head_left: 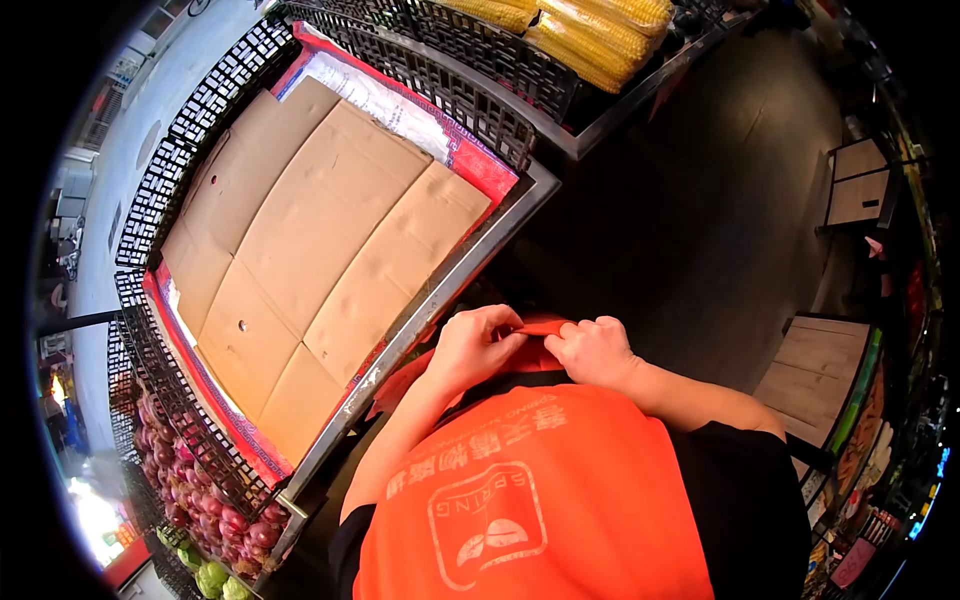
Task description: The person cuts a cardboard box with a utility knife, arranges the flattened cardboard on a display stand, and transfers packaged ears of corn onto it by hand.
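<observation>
I am wearing an orange apron (610, 480) with white printing and a "SPRING" logo, over a black short-sleeved top (750, 500). In front of my waist, my left hand (472, 348) pinches a fold of the orange cloth (541, 327) between thumb and fingers. Close beside it, my right hand (592, 350) grips the same fold from the other side, knuckles up. A short strip of cloth stretches between the two hands. Below them, part of the cloth hangs out of sight behind the apron front.
Left of me stands a metal-edged display stand (430, 300) with flattened cardboard (330, 220) inside black plastic crates (180, 150). Red onions (200, 490) and green cabbages (212, 578) lie at lower left. Packed corn (600, 40) sits at the top. Wooden-topped stands (815, 370) line the right, across dark floor (690, 220).
</observation>
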`<state>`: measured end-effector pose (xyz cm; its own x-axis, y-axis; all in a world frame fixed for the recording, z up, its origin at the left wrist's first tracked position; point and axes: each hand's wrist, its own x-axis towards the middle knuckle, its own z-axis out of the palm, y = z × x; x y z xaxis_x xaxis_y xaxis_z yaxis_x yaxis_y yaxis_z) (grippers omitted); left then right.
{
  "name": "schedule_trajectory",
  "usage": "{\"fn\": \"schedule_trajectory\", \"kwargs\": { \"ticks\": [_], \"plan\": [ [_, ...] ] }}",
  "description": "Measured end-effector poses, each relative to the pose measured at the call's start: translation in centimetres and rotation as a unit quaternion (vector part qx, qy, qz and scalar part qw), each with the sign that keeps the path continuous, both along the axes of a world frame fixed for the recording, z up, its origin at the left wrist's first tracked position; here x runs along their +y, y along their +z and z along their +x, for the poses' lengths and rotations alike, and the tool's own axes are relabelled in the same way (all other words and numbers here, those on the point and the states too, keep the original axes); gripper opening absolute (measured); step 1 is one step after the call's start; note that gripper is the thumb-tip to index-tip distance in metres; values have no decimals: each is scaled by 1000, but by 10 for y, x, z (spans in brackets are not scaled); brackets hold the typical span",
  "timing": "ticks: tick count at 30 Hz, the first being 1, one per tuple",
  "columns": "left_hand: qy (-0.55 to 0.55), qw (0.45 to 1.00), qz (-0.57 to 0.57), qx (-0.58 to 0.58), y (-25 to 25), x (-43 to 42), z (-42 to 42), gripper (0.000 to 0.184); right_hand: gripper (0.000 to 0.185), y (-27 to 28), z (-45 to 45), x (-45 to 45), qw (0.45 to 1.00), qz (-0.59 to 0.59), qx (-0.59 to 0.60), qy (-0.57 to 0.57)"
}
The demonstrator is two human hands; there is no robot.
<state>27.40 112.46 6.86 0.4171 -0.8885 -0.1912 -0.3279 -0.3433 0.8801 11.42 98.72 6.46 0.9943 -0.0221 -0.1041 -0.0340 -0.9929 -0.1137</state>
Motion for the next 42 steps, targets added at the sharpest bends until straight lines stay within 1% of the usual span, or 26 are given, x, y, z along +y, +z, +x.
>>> {"fn": "schedule_trajectory", "kwargs": {
  "ticks": [2,4,5,6,8,10,11,13,14,17,18,19,20,22,24,25,26,27,29,31,33,34,37,39,41,42],
  "plan": [
    [2,993,-22,113,-1,5,11,17,7,1,1,-4,992,89,-77,-37],
    [73,975,6,210,-5,14,25,25,8,15,4,-13,960,224,-136,-97],
    [107,965,2,238,-3,17,29,26,9,15,2,-16,948,263,-102,-144],
    [89,965,23,244,-9,21,33,28,10,12,-1,-20,932,301,-67,-190],
    [2,981,-4,196,-20,21,22,28,9,1,-5,-32,903,343,39,-256],
    [-94,981,18,171,-38,23,6,32,9,-32,-9,-36,899,343,103,-252],
    [-167,980,10,105,-47,21,3,34,9,-44,-10,-38,897,342,130,-250],
    [-154,977,8,146,-67,18,5,35,13,-52,1,-43,898,336,159,-236],
    [-146,981,22,122,-75,18,8,34,16,-53,4,-51,900,340,180,-204],
    [-66,990,73,106,-47,11,17,33,26,-26,15,-95,892,367,232,-131],
    [-52,994,40,85,-56,14,20,32,30,-8,22,-113,876,407,200,-164],
    [-24,970,171,171,-11,3,27,32,34,10,28,-132,856,450,167,-193],
    [-17,974,126,188,-15,4,32,32,33,30,36,-152,848,471,109,-216],
    [23,967,60,248,16,-8,45,30,26,58,56,-196,836,479,-116,-242],
    [45,949,17,311,33,-21,67,29,21,93,86,-240,818,359,-354,-278],
    [70,950,24,304,60,-36,76,29,24,105,100,-268,800,330,-407,-294],
    [53,952,-52,298,66,-53,90,29,27,109,115,-300,797,302,-441,-282],
    [36,948,-126,291,72,-70,103,30,34,116,131,-324,804,276,-449,-275],
    [28,915,-190,355,93,-116,118,37,45,108,162,-370,763,448,-360,-297],
    [40,892,-167,419,119,-171,126,42,46,105,178,-396,742,568,-251,-254],
    [59,886,-132,441,124,-227,131,46,47,112,187,-388,765,586,-168,-210],
    [67,887,-117,442,118,-254,135,49,50,114,189,-381,767,576,-210,-189],
    [83,865,-101,484,86,-313,143,56,52,117,191,-371,855,369,-264,-250],
    [95,845,-115,513,76,-328,144,59,55,127,190,-348,842,336,-331,-263],
    [115,824,-140,536,68,-331,136,63,44,143,186,-313,854,201,-435,-204],
    [121,802,-182,557,79,-328,123,65,45,153,183,-292,861,149,-448,-188]
  ]
}}
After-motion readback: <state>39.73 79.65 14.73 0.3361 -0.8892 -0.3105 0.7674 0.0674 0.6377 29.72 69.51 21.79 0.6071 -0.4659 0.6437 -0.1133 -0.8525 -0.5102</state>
